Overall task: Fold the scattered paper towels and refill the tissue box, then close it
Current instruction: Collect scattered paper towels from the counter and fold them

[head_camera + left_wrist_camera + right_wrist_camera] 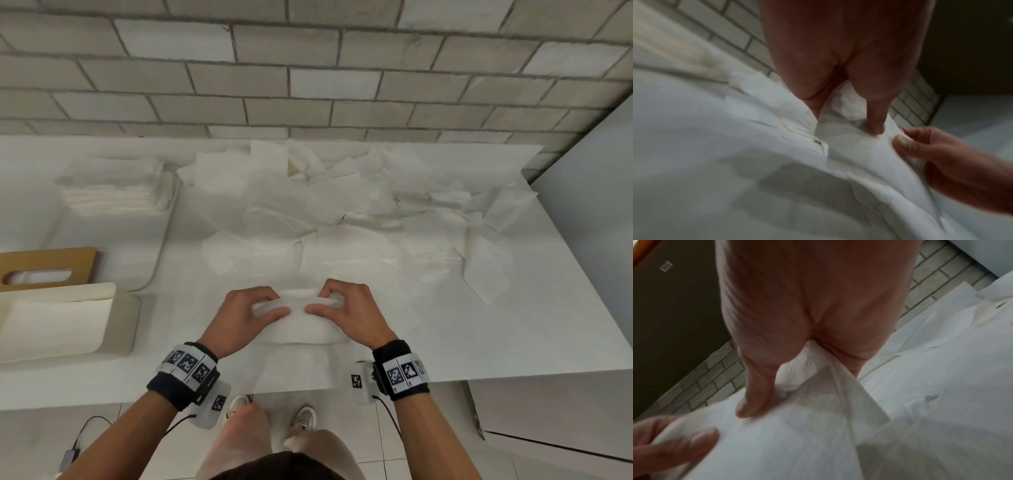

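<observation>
Left hand [245, 317] and right hand [352, 313] both clamp the same paper towel [301, 325] at the near edge of the white surface [479, 342]. Each hand: thumb on top, fingers curled over the far edge, pinching the doubled sheet. Thumb tips almost meet at the middle of the towel. Both wrist views confirm the pinch: left thumb [876, 120] and right thumb [754, 395] press down into the paper, with the other hand's fingers visible alongside. Wrist views are blurred, so how many layers are in the fold likely can't be read.

Beyond the hands, the loose scattered towels [342, 205] cover the middle and right of the surface, up to the brick wall [308, 85]. Far left, a stack of folded towels [113, 188] sits on a white tray [161, 240]. Near left, the tissue box [68, 325] stands open, cream coloured, with its wooden slotted lid [51, 269] lying just behind it, off the box.
</observation>
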`<state>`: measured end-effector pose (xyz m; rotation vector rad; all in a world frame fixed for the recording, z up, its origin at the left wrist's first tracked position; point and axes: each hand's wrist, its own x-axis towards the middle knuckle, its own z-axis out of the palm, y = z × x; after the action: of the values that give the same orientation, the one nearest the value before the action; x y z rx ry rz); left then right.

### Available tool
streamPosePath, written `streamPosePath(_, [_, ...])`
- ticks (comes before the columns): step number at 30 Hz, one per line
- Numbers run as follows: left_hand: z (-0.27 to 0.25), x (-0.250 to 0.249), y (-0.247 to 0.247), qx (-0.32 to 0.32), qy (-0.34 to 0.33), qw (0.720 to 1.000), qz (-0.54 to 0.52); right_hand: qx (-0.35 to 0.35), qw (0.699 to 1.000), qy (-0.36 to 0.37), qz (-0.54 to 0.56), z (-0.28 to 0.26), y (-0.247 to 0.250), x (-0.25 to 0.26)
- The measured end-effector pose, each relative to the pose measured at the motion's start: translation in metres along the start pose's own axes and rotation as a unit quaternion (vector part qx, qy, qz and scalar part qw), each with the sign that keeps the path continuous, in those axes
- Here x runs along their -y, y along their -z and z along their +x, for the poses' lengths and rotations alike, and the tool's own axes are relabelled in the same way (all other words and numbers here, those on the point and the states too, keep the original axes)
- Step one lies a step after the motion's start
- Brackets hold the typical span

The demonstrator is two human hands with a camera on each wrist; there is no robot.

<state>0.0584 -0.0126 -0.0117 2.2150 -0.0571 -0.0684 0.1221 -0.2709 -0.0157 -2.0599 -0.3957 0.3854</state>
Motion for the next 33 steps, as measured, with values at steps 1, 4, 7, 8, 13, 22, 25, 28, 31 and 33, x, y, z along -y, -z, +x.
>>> streamPosePath(1, [0.001, 0.007, 0.000, -0.016, 0.050, 0.999, -0.003, -0.008, 1.000, -0.019, -0.012, 0.002, -0.002, -0.003])
streamPosePath(4, [-0.001, 0.034, -0.004, -0.036, 0.189, 0.978, -0.084, 0.006, 0.998, -0.047, -0.045, 0.006, -0.006, -0.012])
streamPosePath(7, [-0.004, 0.058, -0.003, -0.045, 0.231, 0.964, -0.122, 0.044, 0.989, -0.028, -0.141, 0.002, 0.016, -0.023])
streamPosePath(8, [-0.005, 0.059, -0.001, -0.049, 0.234, 0.963, -0.124, 0.079, 0.974, -0.028, -0.211, 0.000, 0.027, -0.029])
streamPosePath(13, [-0.006, 0.050, 0.012, -0.109, 0.197, 0.965, -0.134, 0.185, 0.901, -0.038, -0.390, -0.007, 0.057, -0.052])
streamPosePath(22, [0.005, 0.034, 0.019, -0.068, 0.070, 0.995, -0.017, 0.108, 0.959, 0.027, -0.261, -0.006, 0.059, -0.024])
streamPosePath(25, [0.006, 0.022, 0.017, -0.071, 0.050, 0.996, -0.032, 0.136, 0.985, 0.045, -0.093, -0.002, 0.046, 0.017])
streamPosePath(28, [0.008, 0.018, 0.013, -0.087, 0.042, 0.993, -0.068, 0.174, 0.983, 0.053, -0.016, 0.013, 0.017, 0.038])
streamPosePath(31, [0.006, 0.019, 0.013, -0.070, 0.085, 0.982, -0.156, 0.174, 0.983, 0.038, -0.030, 0.034, -0.014, 0.040])
streamPosePath(33, [0.003, 0.021, 0.011, -0.073, 0.137, 0.970, -0.189, 0.181, 0.980, 0.037, -0.068, 0.047, -0.031, 0.034])
